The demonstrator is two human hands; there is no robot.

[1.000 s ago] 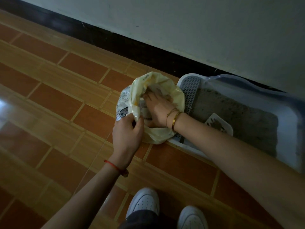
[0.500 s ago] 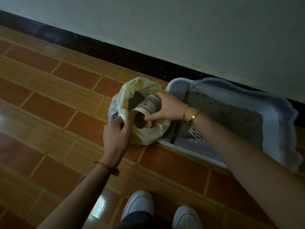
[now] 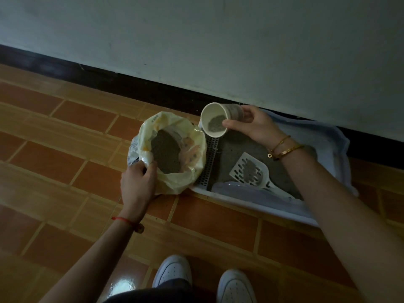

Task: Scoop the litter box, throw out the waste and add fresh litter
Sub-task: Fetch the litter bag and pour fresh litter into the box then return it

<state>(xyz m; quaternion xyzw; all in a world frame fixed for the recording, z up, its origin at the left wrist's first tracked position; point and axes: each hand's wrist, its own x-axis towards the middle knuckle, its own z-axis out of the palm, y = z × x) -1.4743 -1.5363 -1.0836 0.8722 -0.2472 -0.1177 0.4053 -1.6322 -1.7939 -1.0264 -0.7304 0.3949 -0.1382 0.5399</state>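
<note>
- The litter box (image 3: 247, 204) sits on the tiled floor against the wall, with grey litter inside.
- The yellow litter bag (image 3: 175, 185) stands open just beside the box's left end; your left hand (image 3: 137, 184) pinches the bag's rim.
- A white scoop (image 3: 263, 173) lies in the box.
- Your right hand (image 3: 253, 125) grips a tilted paper cup (image 3: 209, 115) holding some litter.

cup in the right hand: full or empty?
Partly filled. The cup, tipped on its side in the right hand, shows a small patch of grey litter low inside; most of its inner wall is bare.
</note>
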